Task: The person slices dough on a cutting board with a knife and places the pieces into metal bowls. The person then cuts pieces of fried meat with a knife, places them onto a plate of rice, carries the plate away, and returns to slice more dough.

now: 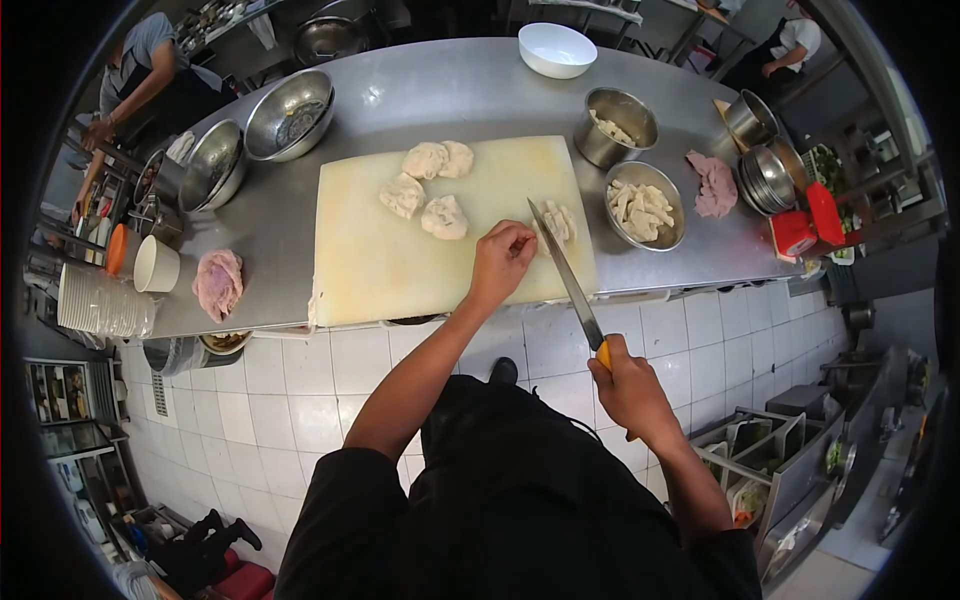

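My right hand (635, 390) grips the yellow handle of a long kitchen knife (570, 270). The blade points away from me, its tip over the right side of a pale cutting board (350, 255). Curled with fingertips pressed together, my left hand (503, 262) is over the board, left of the blade; anything between its fingers is hidden. Cut pale pieces (560, 222), which look like chicken, lie just right of the blade. Several whole pale lumps (444, 217) of similar look sit on the board's upper middle.
A metal bowl (672, 232) of cut strips and a deeper pot (590, 148) stand right of the board. Crumpled pink cloths (715, 185) lie on both sides. Also present are a red scale (797, 235), metal bowls (262, 120), a white bowl (557, 52) and other people (150, 70).
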The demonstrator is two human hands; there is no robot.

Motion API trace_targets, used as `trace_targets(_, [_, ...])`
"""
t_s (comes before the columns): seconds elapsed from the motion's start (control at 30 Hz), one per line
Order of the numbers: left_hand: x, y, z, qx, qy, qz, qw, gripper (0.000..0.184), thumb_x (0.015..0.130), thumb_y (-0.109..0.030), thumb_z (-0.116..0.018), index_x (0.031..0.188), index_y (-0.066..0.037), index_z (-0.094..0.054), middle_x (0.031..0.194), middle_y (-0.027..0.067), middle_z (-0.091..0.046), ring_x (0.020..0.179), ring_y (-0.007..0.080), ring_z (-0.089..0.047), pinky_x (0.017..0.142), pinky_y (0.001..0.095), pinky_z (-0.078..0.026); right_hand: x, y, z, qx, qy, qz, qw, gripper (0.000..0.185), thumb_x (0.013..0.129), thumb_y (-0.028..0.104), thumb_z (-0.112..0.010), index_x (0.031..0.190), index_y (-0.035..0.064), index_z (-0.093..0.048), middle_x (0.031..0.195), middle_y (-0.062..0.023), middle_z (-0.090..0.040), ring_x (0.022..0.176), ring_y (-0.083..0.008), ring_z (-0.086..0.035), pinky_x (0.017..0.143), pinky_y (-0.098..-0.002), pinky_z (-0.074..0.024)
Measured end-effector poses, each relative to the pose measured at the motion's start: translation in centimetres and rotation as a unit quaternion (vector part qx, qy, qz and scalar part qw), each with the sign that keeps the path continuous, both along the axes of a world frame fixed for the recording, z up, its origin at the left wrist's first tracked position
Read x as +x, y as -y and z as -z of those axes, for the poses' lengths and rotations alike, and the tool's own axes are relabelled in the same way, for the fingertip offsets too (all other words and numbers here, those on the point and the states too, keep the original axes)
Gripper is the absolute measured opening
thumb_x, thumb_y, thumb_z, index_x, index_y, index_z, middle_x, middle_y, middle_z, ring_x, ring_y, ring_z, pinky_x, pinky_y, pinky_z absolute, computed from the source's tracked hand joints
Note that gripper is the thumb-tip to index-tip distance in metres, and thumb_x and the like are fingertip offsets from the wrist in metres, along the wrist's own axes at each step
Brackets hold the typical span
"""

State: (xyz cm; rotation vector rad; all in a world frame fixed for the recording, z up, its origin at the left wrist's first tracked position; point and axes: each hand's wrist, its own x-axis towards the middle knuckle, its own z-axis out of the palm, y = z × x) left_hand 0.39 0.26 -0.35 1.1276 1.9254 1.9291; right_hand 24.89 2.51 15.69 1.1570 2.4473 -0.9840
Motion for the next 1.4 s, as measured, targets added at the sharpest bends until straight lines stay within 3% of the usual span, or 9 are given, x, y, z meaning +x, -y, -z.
trace_targets(0.17, [0.0, 0.2, 0.0, -0.022, 0.008, 0.010, 1.000, 0.005, 0.088, 0.002, -0.071, 0.093, 0.005, -0.071, 0.093, 0.0082, -0.069, 0.073, 0.0125, -0.066, 0.066, 0.0248, -0.055, 0.0, 0.2, 0.8, 0.026, -0.008, -0.031, 0.999, 0.026, 0.101, 0.019, -0.054, 0.112, -0.0008, -0.041, 0.080, -0.0306, -0.066, 0.079, -0.0547, -0.064, 0.071, -0.0597, -0.0504])
trace_targets(0.33, [0.1, 0.2, 0.3, -0.032, 0.006, 0.002, 0.999, 0.005, 0.087, 0.002, -0.071, 0.091, 0.004, -0.071, 0.093, 0.0089, -0.070, 0.073, 0.0147, -0.066, 0.065, 0.0264, -0.054, -0.7, -0.6, 4.1, 0.022, 0.005, -0.043, 0.999, 0.025, 0.101, 0.019, -0.054, 0.110, -0.0006, -0.041, 0.081, -0.0322, -0.066, 0.082, -0.0551, -0.064, 0.074, -0.0598, -0.0517])
trace_targets(0.57, [0.5, 0.1, -1.0, -0.069, -0.011, -0.030, 0.997, 0.008, 0.087, -0.001, -0.070, 0.093, 0.004, -0.071, 0.090, 0.0115, -0.069, 0.073, 0.0200, -0.068, 0.071, 0.0306, -0.055, -1.0, -1.0, 0.8, 0.016, -0.036, -0.014, 0.999, 0.029, 0.101, 0.024, -0.056, 0.116, 0.0032, -0.043, 0.085, -0.0310, -0.067, 0.082, -0.0544, -0.065, 0.075, -0.0594, -0.0504])
trace_targets(0.67, [1.6, -0.5, -0.5, -0.113, 0.006, -0.056, 0.992, 0.023, 0.086, 0.002, -0.066, 0.109, 0.002, -0.067, 0.108, 0.0196, -0.064, 0.085, 0.0282, -0.067, 0.077, 0.0359, -0.055, -0.2, -1.2, 0.2, 0.024, -0.087, 0.007, 0.996, 0.029, 0.101, 0.026, -0.058, 0.114, 0.0035, -0.045, 0.081, -0.0274, -0.067, 0.077, -0.0505, -0.065, 0.072, -0.0557, -0.0507])
trace_targets(0.77, [2.9, -2.2, -0.1, -0.086, -0.035, -0.109, 0.990, 0.036, 0.088, -0.010, -0.067, 0.123, -0.003, -0.063, 0.123, 0.0231, -0.056, 0.106, 0.0356, -0.057, 0.094, 0.0456, -0.047, 0.2, -1.9, -1.7, -0.091, -0.103, 0.090, 0.986, 0.029, 0.100, 0.027, -0.059, 0.112, 0.0032, -0.048, 0.074, -0.0238, -0.065, 0.071, -0.0463, -0.064, 0.069, -0.0508, -0.0512])
trace_targets(0.93, [4.9, -5.9, -3.2, -0.229, -0.248, -0.164, 0.927, 0.045, 0.085, -0.028, -0.071, 0.125, -0.008, -0.064, 0.128, 0.0179, -0.053, 0.118, 0.0375, -0.048, 0.098, 0.0510, -0.041, 2.4, -2.4, -2.8, -0.125, -0.180, 0.191, 0.957, 0.023, 0.101, 0.020, -0.060, 0.113, 0.0034, -0.050, 0.063, -0.0091, -0.059, 0.046, -0.0181, -0.057, 0.047, -0.0350, -0.0476])
trace_targets(1.03, [4.2, -7.1, -2.3, -0.282, -0.287, -0.131, 0.906, 0.038, 0.081, -0.026, -0.073, 0.115, -0.009, -0.069, 0.125, 0.0138, -0.055, 0.114, 0.0354, -0.050, 0.094, 0.0485, -0.044, 3.7, -3.0, -2.4, -0.116, -0.201, 0.202, 0.951, 0.023, 0.100, 0.019, -0.061, 0.113, 0.0037, -0.050, 0.065, -0.0140, -0.062, 0.050, -0.0274, -0.063, 0.051, -0.0391, -0.0500])
trace_targets(1.23, [2.8, -7.4, -0.9, -0.185, -0.301, -0.131, 0.926, 0.031, 0.073, -0.013, -0.074, 0.103, -0.008, -0.071, 0.119, 0.0123, -0.057, 0.103, 0.0356, -0.055, 0.089, 0.0456, -0.048, 4.9, -3.1, 3.0, 0.201, -0.185, 0.101, 0.957, 0.029, 0.094, 0.013, -0.063, 0.119, 0.0053, -0.050, 0.076, -0.0232, -0.068, 0.068, -0.0454, -0.066, 0.061, -0.0511, -0.0527])
trace_targets(1.4, [2.5, -7.4, -1.3, -0.168, -0.290, -0.110, 0.936, 0.033, 0.070, -0.007, -0.074, 0.102, -0.007, -0.069, 0.119, 0.0137, -0.056, 0.104, 0.0356, -0.056, 0.089, 0.0462, -0.048, 5.1, -3.0, 3.7, 0.167, -0.174, 0.118, 0.963, 0.030, 0.094, 0.015, -0.064, 0.120, 0.0048, -0.052, 0.076, -0.0220, -0.068, 0.067, -0.0453, -0.066, 0.063, -0.0518, -0.0529])
